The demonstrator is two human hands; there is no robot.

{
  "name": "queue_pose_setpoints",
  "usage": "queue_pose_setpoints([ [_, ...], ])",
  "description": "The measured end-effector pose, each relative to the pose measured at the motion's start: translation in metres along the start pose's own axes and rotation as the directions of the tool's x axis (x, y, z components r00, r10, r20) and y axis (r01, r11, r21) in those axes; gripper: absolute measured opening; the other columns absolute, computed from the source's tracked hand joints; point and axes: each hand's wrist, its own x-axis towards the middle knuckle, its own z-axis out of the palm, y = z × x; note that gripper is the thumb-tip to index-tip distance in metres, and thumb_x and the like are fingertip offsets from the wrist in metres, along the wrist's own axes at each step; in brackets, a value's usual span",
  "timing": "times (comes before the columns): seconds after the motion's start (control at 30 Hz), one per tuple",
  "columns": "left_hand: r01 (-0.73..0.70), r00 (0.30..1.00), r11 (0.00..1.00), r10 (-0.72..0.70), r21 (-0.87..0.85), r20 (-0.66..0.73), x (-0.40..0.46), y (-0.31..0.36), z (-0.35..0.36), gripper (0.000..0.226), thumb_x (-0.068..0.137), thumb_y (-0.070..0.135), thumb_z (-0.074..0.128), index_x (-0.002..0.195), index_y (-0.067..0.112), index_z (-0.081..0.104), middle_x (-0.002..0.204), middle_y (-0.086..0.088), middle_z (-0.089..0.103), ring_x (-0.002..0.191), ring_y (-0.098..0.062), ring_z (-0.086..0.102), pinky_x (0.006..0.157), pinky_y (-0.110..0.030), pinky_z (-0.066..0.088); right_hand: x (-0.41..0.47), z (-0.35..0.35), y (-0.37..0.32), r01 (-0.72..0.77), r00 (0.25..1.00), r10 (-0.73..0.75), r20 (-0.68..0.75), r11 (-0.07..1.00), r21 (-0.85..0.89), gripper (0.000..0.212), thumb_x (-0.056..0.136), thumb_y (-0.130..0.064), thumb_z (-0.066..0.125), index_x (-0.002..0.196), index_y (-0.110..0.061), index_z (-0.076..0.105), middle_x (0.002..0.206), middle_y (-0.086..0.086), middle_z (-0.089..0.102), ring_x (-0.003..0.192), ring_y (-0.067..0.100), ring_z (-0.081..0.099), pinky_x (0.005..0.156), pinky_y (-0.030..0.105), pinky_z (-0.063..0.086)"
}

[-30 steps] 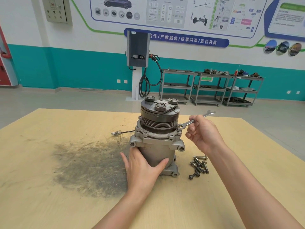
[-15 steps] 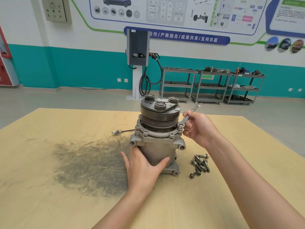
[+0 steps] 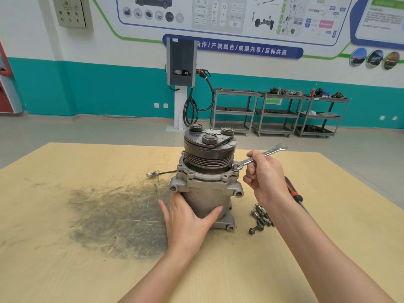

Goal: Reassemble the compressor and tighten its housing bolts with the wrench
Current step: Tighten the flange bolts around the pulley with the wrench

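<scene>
The grey compressor [image 3: 207, 171] stands upright on the wooden table [image 3: 65, 270], its dark pulley and clutch plate on top. My left hand [image 3: 188, 221] presses flat against the front of its lower housing, thumb to the right. My right hand [image 3: 265, 176] grips the shaft of a silver wrench [image 3: 260, 156]. The wrench's ring end sits on a bolt at the right side of the housing flange. Its open end points up and to the right.
Several loose bolts [image 3: 260, 217] lie on the table right of the compressor's base. A red-and-black screwdriver [image 3: 294, 191] lies behind my right wrist. A thin wire with a connector [image 3: 153, 174] trails left of the compressor. A dark dusty stain [image 3: 113, 215] covers the table's left middle.
My right hand swung the wrench handle towards the compressor and then back out to the right, with the ring end staying on the flange bolt. My left hand has not moved.
</scene>
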Motion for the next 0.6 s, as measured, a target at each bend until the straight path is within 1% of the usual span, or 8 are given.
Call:
queue_pose_setpoints([
  [0.1,0.004,1.0,1.0,-0.004,0.001,0.004,0.0,0.0,-0.001,0.094,0.066,0.058,0.08,0.132,0.004,0.041,0.125,-0.003,0.05,0.137,-0.02,0.038,0.122,-0.033,-0.015,-0.002,0.001,0.001,0.005,0.999,-0.004,-0.034,0.999,0.039,0.018,0.101,-0.011,0.042,0.092,-0.012,0.058,0.043,-0.006,0.042,0.04,0.007,0.035,0.043,0.022,0.033],
  [0.27,0.012,1.0,1.0,-0.012,-0.009,0.007,0.001,0.0,0.0,0.092,0.066,0.056,0.082,0.129,0.002,0.043,0.116,0.005,0.044,0.135,-0.02,0.037,0.123,-0.036,-0.013,-0.005,0.004,0.003,0.042,0.996,-0.033,-0.08,0.993,0.107,0.019,0.101,-0.009,0.04,0.094,-0.011,0.058,0.042,-0.006,0.04,0.039,0.007,0.035,0.041,0.02,0.034],
  [0.47,0.016,1.0,1.0,-0.016,-0.022,0.012,0.0,0.0,0.0,0.092,0.065,0.058,0.08,0.129,0.003,0.042,0.114,0.008,0.039,0.133,-0.015,0.031,0.123,-0.036,-0.013,-0.009,0.001,0.006,0.105,0.988,-0.091,-0.124,0.989,0.108,0.02,0.101,-0.011,0.042,0.093,-0.012,0.06,0.044,-0.006,0.042,0.042,0.008,0.037,0.042,0.021,0.036],
  [0.53,0.02,1.0,1.0,-0.019,-0.024,0.015,0.0,0.0,-0.001,0.093,0.065,0.059,0.08,0.129,0.003,0.042,0.114,0.008,0.039,0.134,-0.016,0.031,0.123,-0.035,-0.013,-0.01,0.0,0.007,0.118,0.987,-0.105,-0.123,0.987,0.107,0.02,0.102,-0.011,0.042,0.092,-0.012,0.059,0.044,-0.006,0.042,0.042,0.008,0.038,0.043,0.022,0.036],
  [0.6,0.019,1.0,1.0,-0.019,-0.021,0.014,0.0,0.0,-0.001,0.093,0.065,0.059,0.08,0.129,0.003,0.042,0.114,0.008,0.039,0.135,-0.018,0.032,0.123,-0.035,-0.013,-0.013,-0.001,0.007,0.145,0.987,-0.137,-0.081,0.984,0.101,0.019,0.102,-0.012,0.042,0.091,-0.012,0.058,0.044,-0.005,0.045,0.042,0.009,0.041,0.044,0.022,0.039],
])
